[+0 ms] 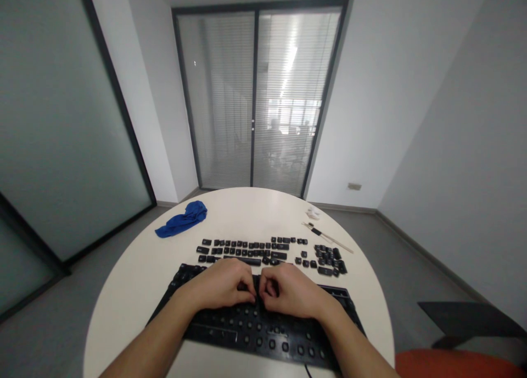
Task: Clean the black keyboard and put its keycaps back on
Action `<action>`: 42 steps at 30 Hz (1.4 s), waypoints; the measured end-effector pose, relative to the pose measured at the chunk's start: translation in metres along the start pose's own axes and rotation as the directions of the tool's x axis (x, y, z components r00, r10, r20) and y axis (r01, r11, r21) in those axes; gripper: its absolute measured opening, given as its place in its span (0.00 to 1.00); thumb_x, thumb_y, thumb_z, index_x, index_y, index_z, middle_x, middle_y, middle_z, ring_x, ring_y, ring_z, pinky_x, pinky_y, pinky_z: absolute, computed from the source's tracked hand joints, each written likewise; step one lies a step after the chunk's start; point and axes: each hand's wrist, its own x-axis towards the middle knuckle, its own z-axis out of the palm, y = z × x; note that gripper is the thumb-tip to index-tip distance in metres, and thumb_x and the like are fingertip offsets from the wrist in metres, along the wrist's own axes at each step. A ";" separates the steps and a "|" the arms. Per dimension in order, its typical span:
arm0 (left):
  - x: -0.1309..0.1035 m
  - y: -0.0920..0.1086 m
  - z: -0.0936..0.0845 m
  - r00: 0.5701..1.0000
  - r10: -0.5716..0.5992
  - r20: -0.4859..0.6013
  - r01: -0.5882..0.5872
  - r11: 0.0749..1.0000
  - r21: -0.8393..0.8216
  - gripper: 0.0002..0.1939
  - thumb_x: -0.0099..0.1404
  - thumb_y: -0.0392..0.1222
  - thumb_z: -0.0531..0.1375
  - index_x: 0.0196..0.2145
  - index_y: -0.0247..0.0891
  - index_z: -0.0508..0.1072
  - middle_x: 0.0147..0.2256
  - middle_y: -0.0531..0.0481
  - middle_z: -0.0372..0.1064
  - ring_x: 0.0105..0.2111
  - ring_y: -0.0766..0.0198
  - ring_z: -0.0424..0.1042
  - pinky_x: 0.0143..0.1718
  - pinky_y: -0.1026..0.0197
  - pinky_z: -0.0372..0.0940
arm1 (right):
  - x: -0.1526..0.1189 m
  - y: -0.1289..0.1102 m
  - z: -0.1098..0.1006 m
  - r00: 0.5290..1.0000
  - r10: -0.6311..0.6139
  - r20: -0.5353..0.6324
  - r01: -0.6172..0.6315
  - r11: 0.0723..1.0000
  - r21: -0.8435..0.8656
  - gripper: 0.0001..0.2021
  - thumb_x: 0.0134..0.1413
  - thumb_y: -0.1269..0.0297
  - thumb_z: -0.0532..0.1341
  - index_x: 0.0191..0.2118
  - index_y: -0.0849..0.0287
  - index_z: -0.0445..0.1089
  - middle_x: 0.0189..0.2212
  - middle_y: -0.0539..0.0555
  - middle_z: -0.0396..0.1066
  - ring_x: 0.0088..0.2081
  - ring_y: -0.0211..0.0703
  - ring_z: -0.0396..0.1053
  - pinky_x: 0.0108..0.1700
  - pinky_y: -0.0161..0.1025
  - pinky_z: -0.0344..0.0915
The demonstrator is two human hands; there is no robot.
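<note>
A black keyboard (209,334) lies on the round table in front of me, and many of its key positions are bare. My left hand (224,283) is over its middle, fingers curled and thumb and forefinger pressed together at the surface. Close beside it, my right hand (288,290) is closed in the same way. Whatever the fingertips hold, if anything, is hidden or too small to name. Just beyond the hands, loose black keycaps (242,251) stand in rows, with a separate cluster of keycaps (327,260) to the right.
A crumpled blue cloth (183,220) lies at the table's (135,279) far left. Toward the right edge are a thin stick-like tool (329,237) and a small white crumpled item (313,213). A cable (307,370) runs off the keyboard's near side. An orange chair (457,364) stands at right.
</note>
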 end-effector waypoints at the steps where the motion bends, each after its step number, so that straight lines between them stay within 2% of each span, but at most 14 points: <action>1: 0.000 0.001 -0.001 1.000 0.000 -0.003 0.000 1.000 0.003 0.03 0.61 0.38 0.67 0.34 0.44 0.81 0.34 0.54 0.77 0.37 0.62 0.74 0.40 0.64 0.63 | 0.000 -0.001 0.000 1.000 -0.006 0.019 0.007 1.000 -0.009 0.05 0.45 0.71 0.65 0.31 0.55 0.73 0.23 0.42 0.69 0.25 0.33 0.65 0.29 0.30 0.53; 4: -0.001 0.003 -0.003 1.000 -0.003 -0.005 0.003 1.000 0.007 0.03 0.62 0.37 0.65 0.33 0.43 0.81 0.33 0.54 0.76 0.36 0.62 0.74 0.38 0.64 0.62 | 0.000 -0.002 0.000 0.999 -0.006 0.031 0.008 0.999 -0.050 0.10 0.44 0.61 0.71 0.34 0.54 0.73 0.23 0.42 0.70 0.25 0.33 0.65 0.28 0.31 0.52; 7: 0.000 0.005 -0.003 1.000 -0.022 0.001 0.022 1.000 0.016 0.04 0.62 0.37 0.65 0.33 0.42 0.81 0.32 0.54 0.76 0.35 0.62 0.74 0.36 0.64 0.62 | 0.000 -0.004 0.000 1.000 -0.001 0.021 0.003 0.996 -0.093 0.14 0.43 0.54 0.73 0.35 0.53 0.73 0.24 0.42 0.70 0.26 0.34 0.66 0.29 0.31 0.50; 15: 0.002 0.003 0.001 0.999 -0.004 -0.033 0.005 1.000 0.026 0.05 0.62 0.36 0.63 0.34 0.43 0.80 0.33 0.54 0.76 0.36 0.62 0.74 0.37 0.64 0.62 | 0.000 -0.002 0.003 1.000 -0.016 0.019 0.019 0.989 -0.145 0.07 0.49 0.61 0.68 0.33 0.55 0.72 0.24 0.44 0.71 0.27 0.35 0.66 0.29 0.31 0.50; 24: -0.001 0.003 -0.001 1.000 -0.012 -0.004 0.012 1.000 -0.018 0.07 0.59 0.35 0.65 0.35 0.43 0.80 0.35 0.54 0.77 0.36 0.62 0.74 0.38 0.64 0.63 | -0.001 -0.005 0.000 0.999 -0.025 0.031 0.029 0.990 -0.140 0.07 0.49 0.61 0.68 0.30 0.56 0.70 0.23 0.44 0.69 0.26 0.34 0.65 0.28 0.32 0.49; 31: -0.001 0.001 0.000 1.000 -0.012 -0.003 0.012 1.000 0.014 0.05 0.57 0.37 0.68 0.33 0.43 0.80 0.34 0.54 0.77 0.36 0.61 0.74 0.37 0.64 0.62 | 0.000 -0.005 -0.001 0.999 0.003 0.045 0.003 0.991 -0.130 0.09 0.48 0.62 0.70 0.37 0.53 0.73 0.25 0.43 0.71 0.27 0.35 0.67 0.30 0.32 0.51; 42: -0.002 0.005 -0.004 1.000 0.002 -0.011 -0.001 0.995 0.098 0.03 0.60 0.41 0.67 0.34 0.44 0.81 0.33 0.53 0.76 0.36 0.60 0.74 0.36 0.62 0.62 | -0.001 -0.006 -0.002 0.999 -0.001 0.044 0.006 0.994 -0.105 0.08 0.50 0.62 0.68 0.37 0.54 0.73 0.25 0.43 0.70 0.27 0.35 0.67 0.31 0.32 0.52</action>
